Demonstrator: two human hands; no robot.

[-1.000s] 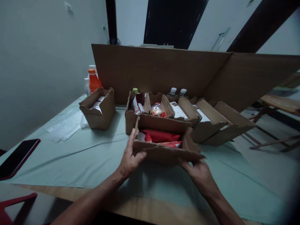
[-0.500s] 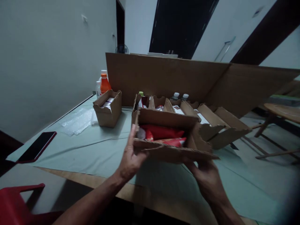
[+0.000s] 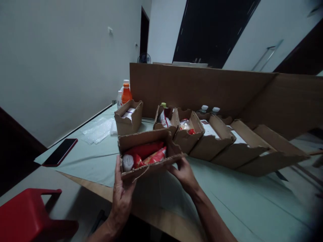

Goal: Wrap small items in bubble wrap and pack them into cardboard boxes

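Between my two hands is an open cardboard box (image 3: 151, 171), tilted a little toward me above the near side of the table. Inside it lie red packets (image 3: 153, 156) and a greyish-white roll (image 3: 128, 162). My left hand (image 3: 122, 195) grips the box's left end, thumb at the front and fingers along the side. My right hand (image 3: 184, 173) holds the lower right corner, its fingertips partly hidden under the box. Behind it stands a row of similar cardboard boxes (image 3: 214, 148) holding packets and white items.
A smaller cardboard box (image 3: 128, 122) with white packs stands at the left, near an orange bottle (image 3: 126, 94). Clear plastic bags (image 3: 97, 131) and a phone (image 3: 60, 152) lie on the green tablecloth (image 3: 98, 164). A cardboard panel (image 3: 196, 87) rises behind. A red stool (image 3: 32, 215) is lower left.
Both hands have carried the cardboard box leftward, away from the front of the row, so more of the boxes behind show. The camera view has shifted too.
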